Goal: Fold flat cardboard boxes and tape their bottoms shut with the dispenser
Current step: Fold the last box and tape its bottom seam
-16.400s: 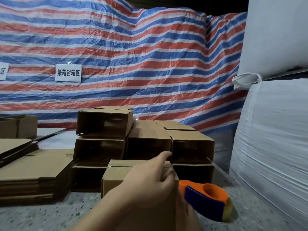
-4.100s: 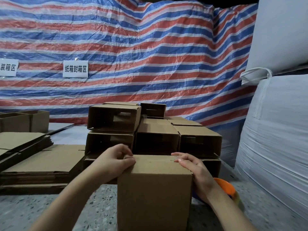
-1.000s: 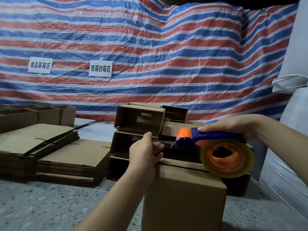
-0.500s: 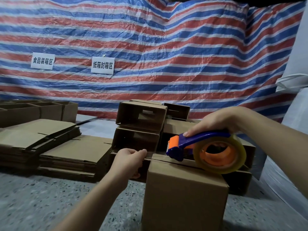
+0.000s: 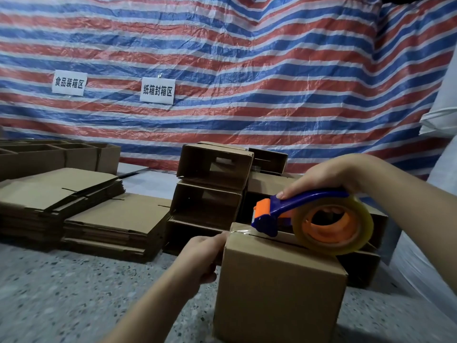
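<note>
Striped tarp behind, speckled floor below. Left hand (image 5: 201, 253) pinches the tape end against the box (image 5: 279, 288) edge; right hand (image 5: 329, 175) curls round the dispenser (image 5: 306, 214). Best pull straight along the seam, pressing down.

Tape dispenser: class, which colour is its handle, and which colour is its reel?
The tape dispenser has a blue handle and an orange reel; the head view shows it.
</note>
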Demonstrator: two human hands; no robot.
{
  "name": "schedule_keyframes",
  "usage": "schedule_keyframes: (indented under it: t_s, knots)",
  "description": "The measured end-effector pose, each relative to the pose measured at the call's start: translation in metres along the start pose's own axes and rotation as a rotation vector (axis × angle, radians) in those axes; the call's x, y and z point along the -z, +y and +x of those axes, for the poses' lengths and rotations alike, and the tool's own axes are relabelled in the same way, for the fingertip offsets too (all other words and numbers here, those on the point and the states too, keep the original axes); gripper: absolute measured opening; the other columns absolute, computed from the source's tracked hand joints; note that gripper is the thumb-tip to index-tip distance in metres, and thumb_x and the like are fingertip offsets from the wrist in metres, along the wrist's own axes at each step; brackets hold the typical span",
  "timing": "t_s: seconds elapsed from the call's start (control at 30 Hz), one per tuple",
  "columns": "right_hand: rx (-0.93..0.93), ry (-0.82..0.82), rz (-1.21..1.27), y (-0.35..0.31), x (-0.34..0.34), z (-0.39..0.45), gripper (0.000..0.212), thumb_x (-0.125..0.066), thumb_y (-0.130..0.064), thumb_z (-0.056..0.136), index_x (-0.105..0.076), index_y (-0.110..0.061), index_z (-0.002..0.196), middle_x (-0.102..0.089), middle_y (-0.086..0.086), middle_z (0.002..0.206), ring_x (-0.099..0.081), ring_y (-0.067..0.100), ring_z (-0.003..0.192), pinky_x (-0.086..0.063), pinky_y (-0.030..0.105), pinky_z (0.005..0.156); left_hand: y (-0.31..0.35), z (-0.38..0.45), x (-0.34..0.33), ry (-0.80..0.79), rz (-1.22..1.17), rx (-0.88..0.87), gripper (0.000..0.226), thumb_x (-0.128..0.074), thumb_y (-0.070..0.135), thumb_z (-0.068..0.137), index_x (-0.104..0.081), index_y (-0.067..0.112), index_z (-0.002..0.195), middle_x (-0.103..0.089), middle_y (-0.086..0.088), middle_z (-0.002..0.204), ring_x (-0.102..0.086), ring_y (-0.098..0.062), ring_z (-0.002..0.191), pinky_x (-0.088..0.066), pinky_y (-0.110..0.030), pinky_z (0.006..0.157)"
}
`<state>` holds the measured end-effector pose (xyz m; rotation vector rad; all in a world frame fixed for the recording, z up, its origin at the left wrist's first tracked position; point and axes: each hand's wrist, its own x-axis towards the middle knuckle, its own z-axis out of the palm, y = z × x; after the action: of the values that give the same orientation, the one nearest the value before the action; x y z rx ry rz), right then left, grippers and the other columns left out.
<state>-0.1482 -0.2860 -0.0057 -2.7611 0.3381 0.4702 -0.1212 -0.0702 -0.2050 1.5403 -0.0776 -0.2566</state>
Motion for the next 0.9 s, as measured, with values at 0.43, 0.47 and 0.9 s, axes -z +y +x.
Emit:
schedule_keyframes:
  t_s: [0.43, 0.47, 0.9]
  knots:
    - [0.005, -0.016, 0.029, -0.002, -0.001, 0.002, 0.069, -0.076, -0.065, 0.065, -0.064, -0.018, 0.115, -0.079, 0.004, 0.094, -0.076, 0.014, 0.074, -0.058, 0.023, 0.061, -0.013, 0.005, -0.014, 0.066, -0.079, 0.093, 0.035, -0.052, 0.037, 0.100, -0.068, 0.007, 0.091, -0.064, -0.004, 0.072, -0.057, -0.021, 0.074, -0.046, -0.031, 0.066]
    - [0.007, -0.018, 0.026, -0.002, -0.001, 0.002, 0.069, -0.076, -0.065, 0.064, -0.064, -0.018, 0.115, -0.079, 0.004, 0.094, -0.076, 0.013, 0.074, -0.058, 0.023, 0.061, -0.009, 0.004, -0.013, 0.149, -0.006, 0.003, 0.031, -0.049, 0.034, 0.102, -0.064, 0.009, 0.095, -0.062, -0.004, 0.079, -0.056, -0.020, 0.078, -0.045, -0.031, 0.069]
    - [0.018, 0.022, 0.021, -0.002, -0.002, 0.002, 0.055, -0.071, -0.064, 0.077, -0.066, -0.019, 0.109, -0.079, 0.001, 0.082, -0.074, 0.011, 0.065, -0.056, 0.020, 0.055, 0.019, -0.037, -0.016, 0.003, 0.869, -0.563, 0.079, -0.031, 0.084, 0.082, -0.037, 0.037, 0.146, -0.056, 0.011, 0.137, -0.054, -0.006, 0.118, -0.051, -0.034, 0.099]
